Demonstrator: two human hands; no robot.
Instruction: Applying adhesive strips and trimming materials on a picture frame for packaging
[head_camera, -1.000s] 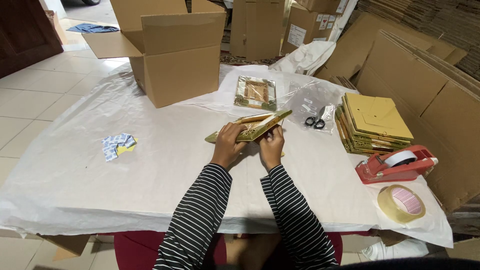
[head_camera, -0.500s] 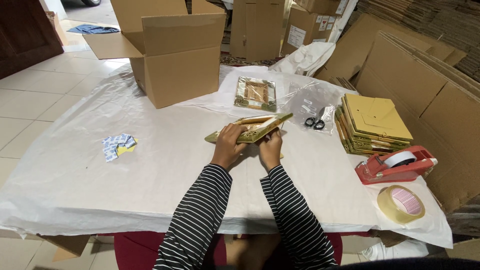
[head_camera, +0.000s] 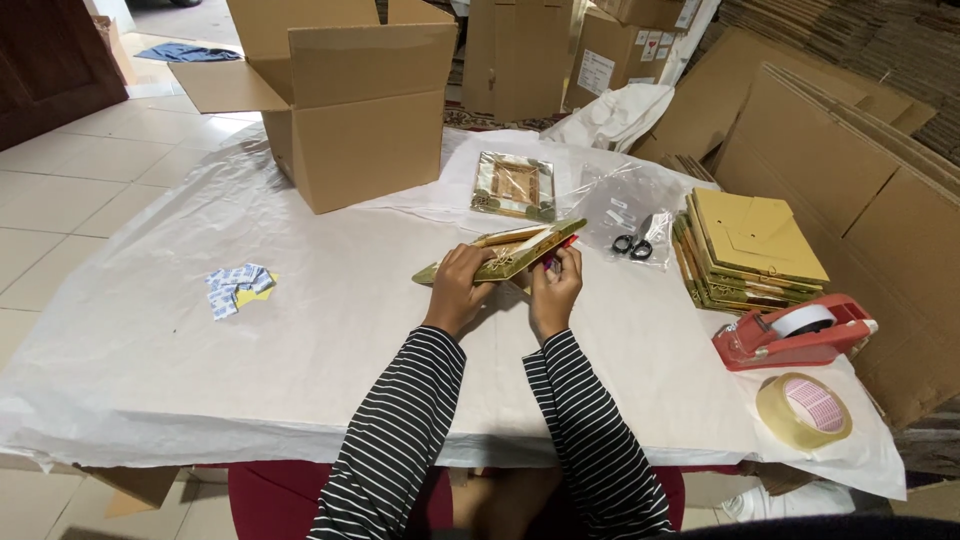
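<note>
Green-and-gold flat decorative frame (head_camera: 497, 260) is held tilted just above the white paper-covered table (head_camera: 300, 330), left hand (head_camera: 458, 290) and right hand (head_camera: 553, 288) both closed on it, unwrapped beside a stack of olive folded card sleeves (head_camera: 750, 250).

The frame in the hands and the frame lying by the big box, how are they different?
The held frame is tilted up off the table, gripped by the left hand and right hand; the lying frame rests flat, untouched. The held frame shows mostly its edge; the lying frame shows its whole front. Both look alike: greenish-gold and rectangular.
</note>
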